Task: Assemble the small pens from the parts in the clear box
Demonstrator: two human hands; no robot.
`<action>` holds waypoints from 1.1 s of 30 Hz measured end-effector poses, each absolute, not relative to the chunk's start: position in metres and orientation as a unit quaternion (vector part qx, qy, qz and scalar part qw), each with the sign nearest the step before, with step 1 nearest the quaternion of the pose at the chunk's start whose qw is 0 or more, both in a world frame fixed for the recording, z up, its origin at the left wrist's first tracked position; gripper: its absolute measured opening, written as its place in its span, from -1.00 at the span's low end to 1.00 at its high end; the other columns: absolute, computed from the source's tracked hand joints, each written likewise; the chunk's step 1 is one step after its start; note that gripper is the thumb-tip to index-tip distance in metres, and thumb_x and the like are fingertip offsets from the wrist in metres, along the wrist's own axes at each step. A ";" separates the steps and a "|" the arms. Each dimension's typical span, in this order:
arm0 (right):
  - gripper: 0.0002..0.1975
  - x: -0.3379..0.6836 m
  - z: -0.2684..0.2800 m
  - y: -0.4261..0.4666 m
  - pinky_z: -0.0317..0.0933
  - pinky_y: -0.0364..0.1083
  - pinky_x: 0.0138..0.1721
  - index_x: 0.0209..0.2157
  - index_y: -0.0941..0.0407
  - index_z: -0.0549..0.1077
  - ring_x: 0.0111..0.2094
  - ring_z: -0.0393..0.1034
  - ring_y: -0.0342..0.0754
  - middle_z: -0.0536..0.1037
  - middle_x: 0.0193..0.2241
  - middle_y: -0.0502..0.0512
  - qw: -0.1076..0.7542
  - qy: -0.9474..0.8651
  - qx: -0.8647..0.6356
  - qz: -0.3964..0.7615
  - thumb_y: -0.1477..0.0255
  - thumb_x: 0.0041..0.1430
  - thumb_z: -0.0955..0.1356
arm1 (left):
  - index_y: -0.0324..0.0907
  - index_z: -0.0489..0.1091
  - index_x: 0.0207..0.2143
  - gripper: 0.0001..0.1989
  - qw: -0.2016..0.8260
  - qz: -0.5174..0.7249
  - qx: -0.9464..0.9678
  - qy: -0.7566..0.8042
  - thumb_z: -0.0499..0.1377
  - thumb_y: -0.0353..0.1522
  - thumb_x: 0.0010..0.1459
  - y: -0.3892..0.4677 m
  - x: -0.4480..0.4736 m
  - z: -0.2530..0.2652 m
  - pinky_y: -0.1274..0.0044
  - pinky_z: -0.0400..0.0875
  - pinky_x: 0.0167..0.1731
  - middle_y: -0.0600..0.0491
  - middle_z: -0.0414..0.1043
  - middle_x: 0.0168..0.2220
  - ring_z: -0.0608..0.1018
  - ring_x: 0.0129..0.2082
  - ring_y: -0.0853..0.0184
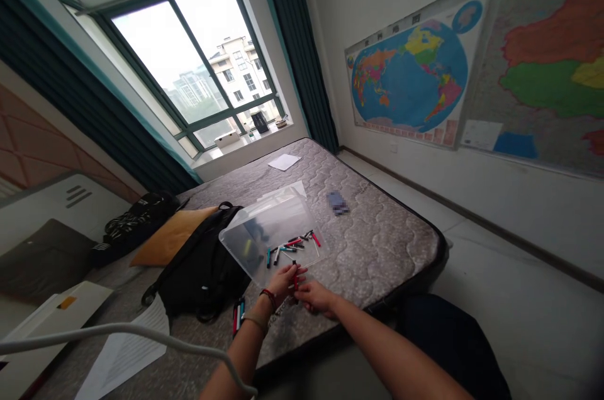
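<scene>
Both hands meet at lower centre of frame, over the near edge of the mattress (377, 243). Left hand (284, 282) & right hand (317, 297) together hold a red pen (295, 279) upright-ish between them; fingers of both curl in and pinch it, left at the upper part, right lower down.

Just above the hands: a clear plastic lid/tray (264, 230), tilted, w/ a loose scatter of pens (295, 243) (red, blue, black) on its near right part. It leans against a black backpack (202, 268) to the left, which crowds the hands' left side. Two more pens (238, 315) lie by the backpack's near edge, just left of the left wrist.

Further off: orange cushion (172, 236) behind the backpack, a blurred small object (337, 203) mid-mattress, white paper (284, 162) near the window (189, 66) at upper left. World map (410, 73) on the wall, upper right. Lined sheet (123, 356) and white cable (117, 331) at lower left.
</scene>
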State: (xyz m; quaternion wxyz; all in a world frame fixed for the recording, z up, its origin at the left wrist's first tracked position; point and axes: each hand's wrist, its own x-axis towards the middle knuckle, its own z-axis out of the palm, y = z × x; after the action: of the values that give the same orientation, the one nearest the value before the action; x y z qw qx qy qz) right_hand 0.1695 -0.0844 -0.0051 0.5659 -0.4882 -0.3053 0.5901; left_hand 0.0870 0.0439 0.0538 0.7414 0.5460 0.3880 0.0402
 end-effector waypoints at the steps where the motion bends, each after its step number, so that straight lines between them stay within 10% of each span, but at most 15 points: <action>1: -0.74 0.170 -0.004 -0.085 -0.19 -0.24 -0.68 -0.38 0.17 0.54 -0.72 0.01 -0.26 0.24 -0.74 -0.13 0.567 -0.302 -0.486 0.593 0.24 0.17 0.38 | -0.18 0.40 -0.16 -0.65 0.745 0.039 0.543 0.384 0.32 -0.17 0.10 0.045 0.087 0.055 0.47 0.48 -0.31 -0.14 0.51 0.01 0.62 -0.23 0.28; 20: -0.82 0.150 -0.015 -0.062 -0.07 -0.23 -0.71 -0.46 0.16 0.47 -0.73 0.10 -0.28 0.44 -0.59 -0.08 0.593 -0.225 -0.590 0.501 0.34 0.08 0.44 | -0.28 0.49 -0.43 -0.78 0.570 0.136 0.655 0.476 0.41 -0.34 -0.10 0.043 0.101 0.062 0.56 0.42 -0.53 -0.05 0.58 -0.44 0.63 -0.51 0.28; 33: -0.57 0.157 -0.011 -0.084 0.19 -0.21 -0.52 -0.36 0.16 0.38 -0.61 0.31 -0.22 0.54 -0.49 0.08 0.639 -0.169 -0.455 0.597 0.04 0.25 0.31 | -0.12 0.23 -0.26 -0.70 0.639 0.207 0.578 0.463 0.31 -0.26 0.13 0.028 0.087 0.057 0.45 0.55 -0.27 -0.09 0.57 -0.20 0.66 -0.26 0.27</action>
State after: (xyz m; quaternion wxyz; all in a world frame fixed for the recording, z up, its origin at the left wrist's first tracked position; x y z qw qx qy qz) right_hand 0.1570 -0.0842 -0.0106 0.6390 -0.4546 -0.1690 0.5971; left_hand 0.0869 0.0276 0.0569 0.6393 0.5778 0.4632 0.2071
